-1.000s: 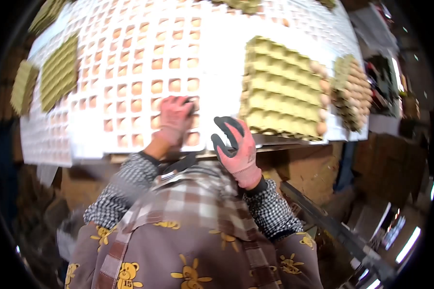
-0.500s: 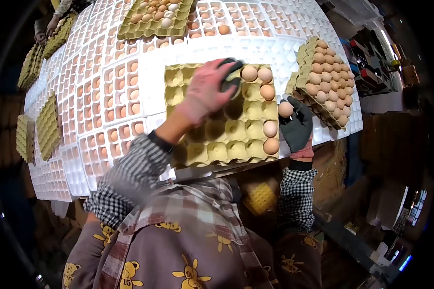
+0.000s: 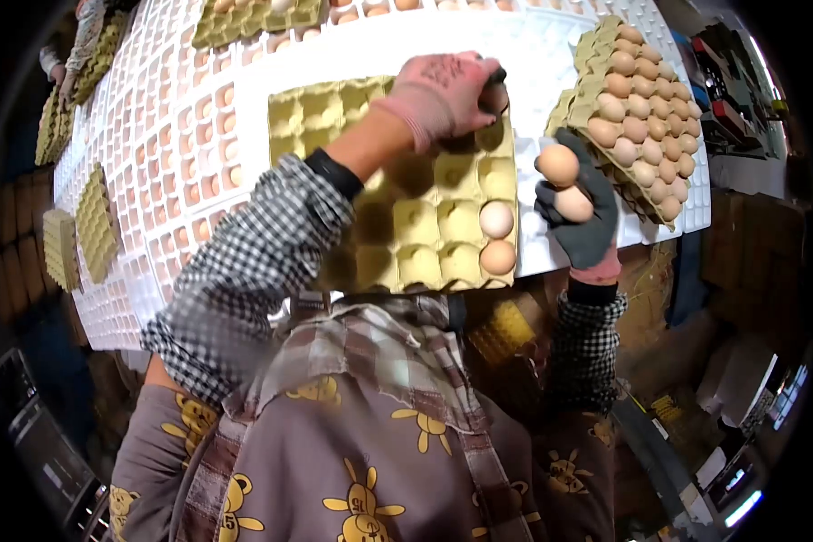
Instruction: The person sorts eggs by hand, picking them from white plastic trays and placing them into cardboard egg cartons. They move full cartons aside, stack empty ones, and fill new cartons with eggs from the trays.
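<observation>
Yellow-green moulded pulp tray (image 3: 468,176) flat below left grip (image 3: 490,95), mostly bare cup bottoms, raised peaks between. Left grip reaching across to far right corner of tray, fingers curved beside a partly hidden egg (image 3: 497,99); cannot tell if pinched or only touched. Right grip (image 3: 583,203) grasping two eggs, palm up, just off tray's right edge: upper egg (image 3: 558,165) tan, lower egg (image 3: 574,204) paler and tucked against palm. Both out of any cup, so balanced together in one glove; looks like careful handling needed, smooth shells against each other. Between the two grips, nearer the body, two more eggs in tray's right-hand column: pale egg (image 3: 496,219), then browner egg (image 3: 498,257).

Gloves pink knit at the wrist, dark and rubbery-looking on right fingers. Checked sleeve (image 3: 244,253) behind left grip, black-and-white cloth, loosely creased.

Just beyond right grip, tilted pulp tray (image 3: 565,108) full of rounded eggs (image 3: 637,130), tan to pinkish. Left of left grip, white foam trays (image 3: 194,190), glossy, square-celled, eggs in many cells. Farther left, tilted pulp piece (image 3: 95,226), ridged. Past that, co-worker's sleeve (image 3: 86,32) at far upper left.
</observation>
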